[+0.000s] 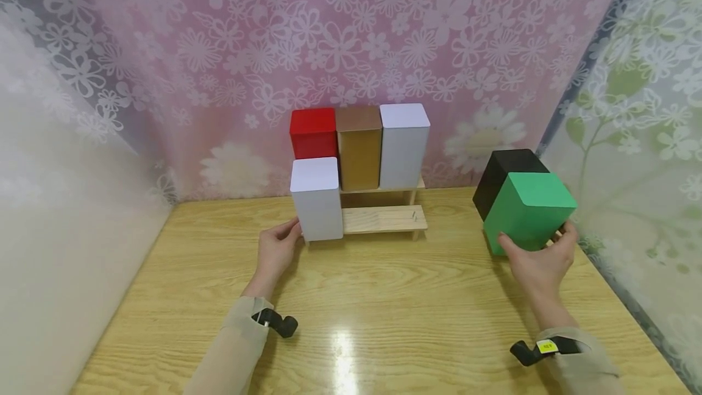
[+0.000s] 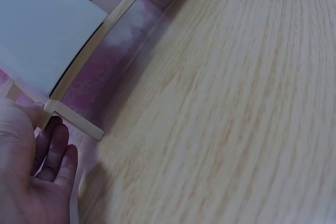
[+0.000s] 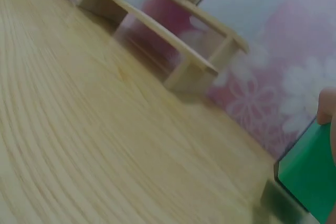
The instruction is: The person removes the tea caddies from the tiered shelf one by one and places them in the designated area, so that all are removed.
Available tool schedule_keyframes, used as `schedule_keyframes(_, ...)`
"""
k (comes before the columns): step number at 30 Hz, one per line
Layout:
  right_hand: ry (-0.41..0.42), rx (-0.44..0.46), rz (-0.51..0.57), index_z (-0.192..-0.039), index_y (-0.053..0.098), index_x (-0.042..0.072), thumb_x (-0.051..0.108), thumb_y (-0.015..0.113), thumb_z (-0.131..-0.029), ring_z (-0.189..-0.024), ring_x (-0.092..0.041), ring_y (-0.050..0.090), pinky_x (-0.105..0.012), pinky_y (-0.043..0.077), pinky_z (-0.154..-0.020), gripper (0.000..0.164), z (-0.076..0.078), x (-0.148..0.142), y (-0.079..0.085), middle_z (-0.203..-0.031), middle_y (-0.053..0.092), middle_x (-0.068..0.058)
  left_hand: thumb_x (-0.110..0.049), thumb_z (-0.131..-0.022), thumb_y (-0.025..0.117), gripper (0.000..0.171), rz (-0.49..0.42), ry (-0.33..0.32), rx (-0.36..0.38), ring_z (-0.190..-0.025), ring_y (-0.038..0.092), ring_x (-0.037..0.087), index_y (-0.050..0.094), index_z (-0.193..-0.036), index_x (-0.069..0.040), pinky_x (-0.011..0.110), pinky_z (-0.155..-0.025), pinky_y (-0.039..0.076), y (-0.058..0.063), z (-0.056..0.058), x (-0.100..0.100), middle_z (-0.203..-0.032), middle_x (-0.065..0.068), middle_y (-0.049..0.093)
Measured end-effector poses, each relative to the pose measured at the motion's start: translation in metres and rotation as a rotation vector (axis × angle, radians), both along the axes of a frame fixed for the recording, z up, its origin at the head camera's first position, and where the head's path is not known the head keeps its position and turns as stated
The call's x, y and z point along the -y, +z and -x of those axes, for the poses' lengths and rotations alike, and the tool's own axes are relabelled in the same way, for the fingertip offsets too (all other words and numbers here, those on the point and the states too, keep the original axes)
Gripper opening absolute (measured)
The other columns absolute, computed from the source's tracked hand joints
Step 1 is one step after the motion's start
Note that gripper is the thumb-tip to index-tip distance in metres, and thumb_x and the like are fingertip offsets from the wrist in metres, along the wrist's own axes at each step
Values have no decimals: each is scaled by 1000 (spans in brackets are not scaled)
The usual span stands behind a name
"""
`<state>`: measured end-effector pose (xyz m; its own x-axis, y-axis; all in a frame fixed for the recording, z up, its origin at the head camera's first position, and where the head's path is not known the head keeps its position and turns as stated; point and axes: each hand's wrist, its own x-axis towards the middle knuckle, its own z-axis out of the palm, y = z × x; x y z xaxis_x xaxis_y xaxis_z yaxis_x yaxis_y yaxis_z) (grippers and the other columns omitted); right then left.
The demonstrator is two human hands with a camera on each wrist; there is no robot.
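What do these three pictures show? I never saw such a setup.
No machine: a person works bare-handed. The wide picture looks down from the head; the others are left and right wrist views. On the wooden table stands a stepped wooden rack. Its upper step carries a red box, a brown box and a white box; the lower step, another white box. The left hand pinches the rack's left end; the right hand grips a green box beside a black box.

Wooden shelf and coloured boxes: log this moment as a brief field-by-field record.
Furniture: two-tier wooden shelf
Upper tier, left to right: red box, gold box, white box
Lower tier: second white box, left end
Left hand: pinches wooden shelf's lower left end
Right hand: grips green box
Behind green box: black box
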<state>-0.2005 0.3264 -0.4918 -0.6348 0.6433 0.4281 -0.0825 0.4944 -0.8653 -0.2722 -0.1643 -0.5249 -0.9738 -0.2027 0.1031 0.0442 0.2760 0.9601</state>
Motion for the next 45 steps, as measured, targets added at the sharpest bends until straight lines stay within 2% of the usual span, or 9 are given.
schedule_keyframes(7,15,44,18,-158,38,23,16,92,-75,-126,-20,43,-38,36,-99,99,5,-18,-14,-149,47,-5,-20,-103,75,27,-32,-13,-9,-120,67,21,78,-125,-5,26,-91,57,0,-1,-2,-123,11,76)
schedule_keyframes(13,54,63,46,-159,35,25,17,91,-78,-127,-22,43,-40,37,-101,100,9,-32,-24,-152,44,-7,-23,-102,76,27,-6,3,-2,-121,67,20,79,-125,-8,32,-96,55,-1,0,0,-122,8,76)
schedule_keyframes(18,132,69,72,-162,29,26,13,88,-81,-129,-24,41,-43,39,-105,101,13,-41,-27,-154,38,-6,-23,-103,75,28,4,-5,-9,-122,67,21,79,-125,-8,38,-100,55,0,0,0,-122,9,76)
schedule_keyframes(26,183,69,54,-163,28,25,11,86,-82,-132,-25,39,-50,37,-110,100,20,-48,-27,-156,34,-6,-22,-103,74,28,20,-6,-1,-123,66,21,79,-126,-8,39,-101,54,4,-2,0,-124,9,76)
schedule_keyframes(33,224,99,56,-163,26,26,12,86,-84,-136,-29,39,-57,35,-113,100,22,-52,-25,-158,34,-8,-21,-104,73,28,15,-1,2,-122,66,20,78,-127,-7,30,-94,56,4,-2,0,-125,9,75)
schedule_keyframes(37,248,121,46,-164,22,25,14,87,-84,-145,-34,34,-59,28,-121,104,21,-54,-24,-162,29,-10,-22,-104,73,28,15,1,-2,-122,66,19,78,-126,-7,29,-93,56,4,-2,1,-125,9,75)
schedule_keyframes(41,241,129,33,-168,14,28,15,89,-82,-153,-32,27,-52,20,-126,115,15,-53,-18,-168,23,-4,-23,-104,73,28,14,-3,-9,-122,66,20,79,-126,-7,31,-95,56,2,-2,1,-124,9,76)
schedule_keyframes(45,208,104,21,-169,11,28,17,90,-82,-155,-25,24,-45,19,-126,119,1,-45,-3,-171,19,2,-23,-103,74,28,2,-11,-16,-120,68,22,78,-126,-7,30,-92,57,2,-2,0,-123,10,76)
